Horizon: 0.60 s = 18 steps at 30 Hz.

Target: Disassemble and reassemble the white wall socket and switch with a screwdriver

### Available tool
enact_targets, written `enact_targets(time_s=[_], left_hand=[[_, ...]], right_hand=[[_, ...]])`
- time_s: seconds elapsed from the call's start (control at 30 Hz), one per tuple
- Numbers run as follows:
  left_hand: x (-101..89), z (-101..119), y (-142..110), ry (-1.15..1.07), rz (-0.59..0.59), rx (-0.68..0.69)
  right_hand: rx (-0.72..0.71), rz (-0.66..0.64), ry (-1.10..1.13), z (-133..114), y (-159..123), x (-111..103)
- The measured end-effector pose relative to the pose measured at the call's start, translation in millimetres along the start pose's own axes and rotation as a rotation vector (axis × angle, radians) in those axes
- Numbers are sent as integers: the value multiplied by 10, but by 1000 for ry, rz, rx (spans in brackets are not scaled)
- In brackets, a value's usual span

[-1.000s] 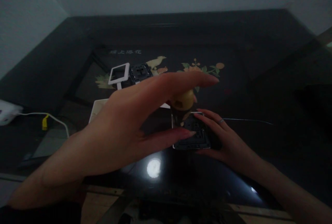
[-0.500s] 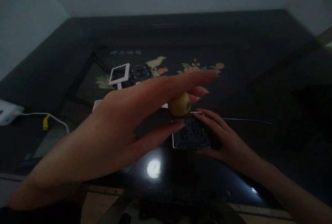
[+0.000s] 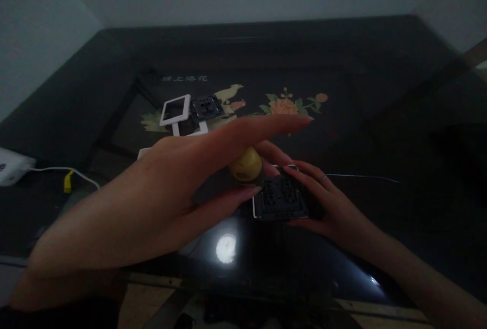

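Observation:
My left hand [image 3: 171, 187] reaches in from the left with its index finger stretched out. Between that finger and the thumb sits a yellow rounded knob [image 3: 246, 165], like the end of a tool handle, with a dark hole in it. Whatever lies below the knob is hidden. The left fingertips hover at the near-left side of a wall switch panel [image 3: 281, 194]. This square panel has a black inner face and a white edge, and lies on the dark table. My right hand [image 3: 323, 197], wearing a ring, grips its right side, thumb near and fingers far.
Behind my left hand lie a white square frame [image 3: 175, 110], a black switch insert [image 3: 206, 107] and another white frame [image 3: 203, 128], partly covered. At the far left a white power strip [image 3: 15, 167] trails a cable with a yellow tag [image 3: 68, 181]. The glossy tabletop [image 3: 380, 116] carries a flower-and-bird picture.
The yellow knob has shifted left and slightly down, and its hole now faces downward. My left fingers have moved a little with it. The right hand and the panel stay in place.

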<state>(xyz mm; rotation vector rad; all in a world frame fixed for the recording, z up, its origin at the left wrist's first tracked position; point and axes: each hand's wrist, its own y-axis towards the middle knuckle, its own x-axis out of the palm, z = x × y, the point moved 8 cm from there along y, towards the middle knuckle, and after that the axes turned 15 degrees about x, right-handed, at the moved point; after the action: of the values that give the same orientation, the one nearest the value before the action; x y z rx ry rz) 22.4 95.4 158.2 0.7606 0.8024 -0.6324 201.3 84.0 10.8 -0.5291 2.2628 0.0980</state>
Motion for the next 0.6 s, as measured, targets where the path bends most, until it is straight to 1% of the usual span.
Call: enact_targets(time_s=[0.07,0.17,0.23,0.3,0.4,0.47,0.6], left_hand=[[-8,-15,13,9,18,20],[-39,-5,50,-1,90,69],[-75,23,53,-49,133,89],[-137,34,27,-84,175,64],[-251,18,-40,-46,246,-5],[-300,5,-67,-5,280,-18],[-318,20,-44,143,264,65]], right_hand=[[-8,2,-4,6,-5,0],[-39,19,-23,-18,-19,-19],[-79,36,-42,-70,-20,-39],[-139,53,-74,-156,-11,-55],[-219,25,-158,-290,26,-27],[-213,-18,-198,-326,69,5],[-138,-61,-174,-314,136,23]])
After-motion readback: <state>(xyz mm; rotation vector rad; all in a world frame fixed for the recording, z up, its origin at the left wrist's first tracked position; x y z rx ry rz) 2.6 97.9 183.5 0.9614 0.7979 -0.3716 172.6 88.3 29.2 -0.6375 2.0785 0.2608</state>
